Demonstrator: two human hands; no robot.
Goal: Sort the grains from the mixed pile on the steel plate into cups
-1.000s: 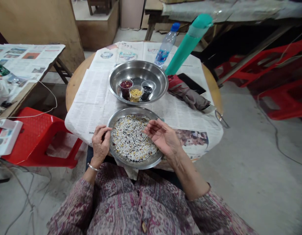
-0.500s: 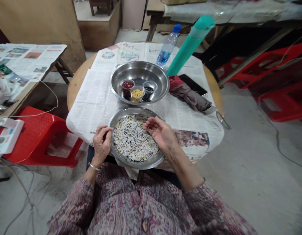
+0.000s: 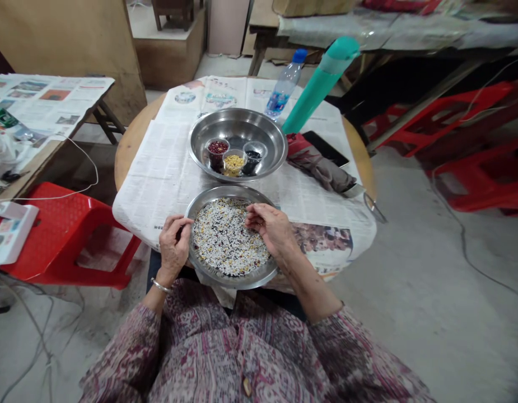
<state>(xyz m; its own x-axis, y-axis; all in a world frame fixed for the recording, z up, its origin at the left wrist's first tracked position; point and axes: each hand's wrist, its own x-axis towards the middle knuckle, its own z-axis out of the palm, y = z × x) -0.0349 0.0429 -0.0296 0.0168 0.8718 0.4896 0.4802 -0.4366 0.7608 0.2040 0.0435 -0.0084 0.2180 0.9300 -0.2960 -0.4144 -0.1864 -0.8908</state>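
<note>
On the near edge of the round surface (image 3: 135,137), which is covered in newspaper (image 3: 166,173), sits a shallow steel plate (image 3: 231,277) spread with mixed grains (image 3: 225,240): mostly white rice, with yellow, dark and a few reddish pieces scattered through it. Just beyond it, farther from the person, stands a deeper steel bowl (image 3: 237,126) holding three small clear cups: the left cup (image 3: 217,150) has red beans, the middle cup (image 3: 234,162) has yellow grains, and the right cup (image 3: 253,155) has black ones. To the far right of the bowl stand a clear water bottle (image 3: 283,88) with a blue cap and a tall teal flask (image 3: 320,84); near them lie a dark phone (image 3: 326,148) and a folded grey cloth (image 3: 323,173).

The left hand (image 3: 173,246) grips the plate's left rim, its fingers curled and pressed together over the edge, with the thumb on the inner side. The right hand (image 3: 271,226) rests palm down over the right part of the plate, its fingers (image 3: 252,212) drawn close together and bent down into the grains at the far right of the heap; whether a grain is pinched between them cannot be told. The grains lie directly under and to the left of those fingertips, filling the plate between the two hands
</note>
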